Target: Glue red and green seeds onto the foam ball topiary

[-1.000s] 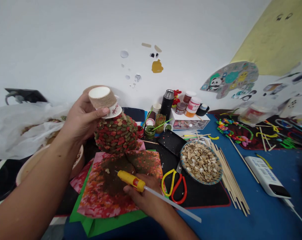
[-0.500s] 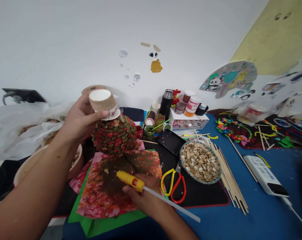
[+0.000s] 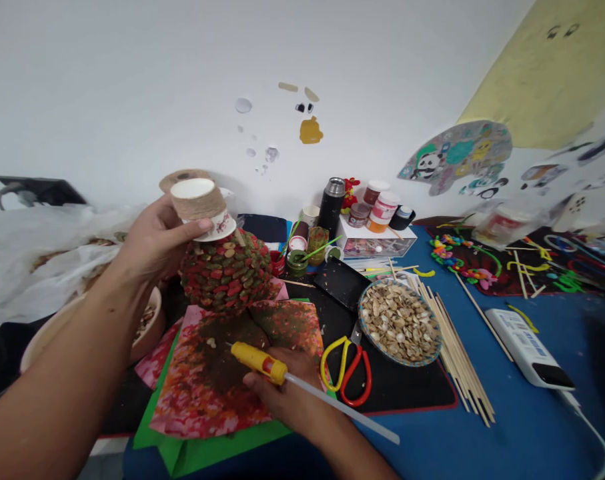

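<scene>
My left hand [image 3: 167,233] grips a paper cup [image 3: 217,225] partly wound with brown twine. The cup is held upside down or tilted above a rounded object [image 3: 227,273] covered in red and green shell-like pieces; whether they touch I cannot tell. In my right hand [image 3: 287,383] is a yellow hot glue gun [image 3: 257,360], its nozzle pointing left over the paint-stained pink paper [image 3: 192,393]. A clear glue stick [image 3: 342,407] sticks out of its back end. Behind the cup shows a roll of twine [image 3: 175,179].
Scissors [image 3: 345,373] with yellow and red handles lie right of the paper, beside a basket of shells [image 3: 399,323]. Wooden sticks [image 3: 457,353] and a white power bank [image 3: 529,347] are further right. Paint jars [image 3: 297,263] and a black flask [image 3: 331,207] stand behind; a pink bowl [image 3: 155,327] sits left.
The cup in my left hand has shifted slightly left and away from the covered object's top. The view has moved a little; my right hand keeps the glue gun in place.
</scene>
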A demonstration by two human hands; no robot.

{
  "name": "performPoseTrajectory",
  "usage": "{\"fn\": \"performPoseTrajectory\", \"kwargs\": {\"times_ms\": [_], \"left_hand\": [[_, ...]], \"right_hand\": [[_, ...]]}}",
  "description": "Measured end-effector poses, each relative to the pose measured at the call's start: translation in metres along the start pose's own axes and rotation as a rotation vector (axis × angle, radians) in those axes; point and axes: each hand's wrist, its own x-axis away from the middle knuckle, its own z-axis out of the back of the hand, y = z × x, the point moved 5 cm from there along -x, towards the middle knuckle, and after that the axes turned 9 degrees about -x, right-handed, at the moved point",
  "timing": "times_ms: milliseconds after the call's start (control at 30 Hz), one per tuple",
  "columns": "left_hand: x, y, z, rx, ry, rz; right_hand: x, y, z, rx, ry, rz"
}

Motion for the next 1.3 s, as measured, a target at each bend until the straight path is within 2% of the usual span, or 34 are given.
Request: {"fn": "performPoseTrajectory", "kwargs": {"times_ms": [300, 433, 600, 767, 1033, 1300], "left_hand": [[-0.003, 0.004, -0.008, -0.075, -0.185, 0.051], [-0.007, 0.0, -0.007, -0.108, -0.264, 0.046], [-0.01, -0.008, -0.006, -0.08, -0.31, 0.053], [-0.011, -0.012, -0.006, -0.055, -0.327, 0.05], [-0.011, -0.014, -0.005, -0.061, -0.266, 0.022], [-0.009, -0.011, -0.006, -0.057, -0.273, 0.031]], "right_hand": [[0.0, 0.0, 0.0, 0.029, 0.018, -0.008], [0.0, -0.001, 0.001, 0.031, 0.014, -0.013], [0.0, -0.002, 0.001, 0.023, 0.007, -0.038], [0.0, -0.001, 0.001, 0.008, 0.011, -0.057], [0.0, 0.0, 0.0, 0.016, 0.008, -0.028], [0.001, 0.001, -0.001, -0.001, 0.013, -0.007]]}}
